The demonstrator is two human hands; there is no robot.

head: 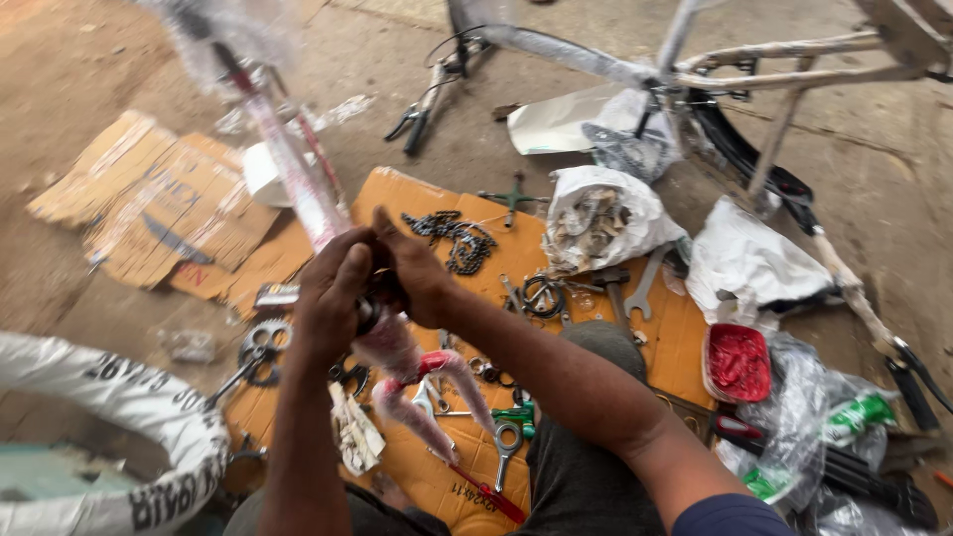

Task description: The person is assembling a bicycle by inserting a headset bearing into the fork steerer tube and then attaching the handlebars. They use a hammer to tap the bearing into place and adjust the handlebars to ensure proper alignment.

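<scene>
Both hands meet at a wrapped bicycle frame part (pixel 298 179), pink-red under clear plastic; its long axis runs from the hands up and away to the left, the far end blurred near the top edge; below the hands the wrapped legs of the same piece (pixel 422 392) fork down toward the person's lap.

Left hand (pixel 333 303) closed round the junction from the left side, fingers curled over something dark; right hand (pixel 417 278) pressed against it from the right, thumb raised, fingers tucked behind; both equally near, touching the part and each other; what exactly sits between the palms is hidden, possibly a dark ring or cup, cannot tell.

Just beyond the right hand: a loose chain (pixel 452 238) on orange cardboard (pixel 675 328); further right a white bag of small parts (pixel 596 218) and a red tub (pixel 737 362). Left of the left hand: a chainring (pixel 263 347); lower left, a wrapped tyre (pixel 129 417), cut off by the edge. Spanners (pixel 508 437) lie below the right forearm, partly covered.
</scene>
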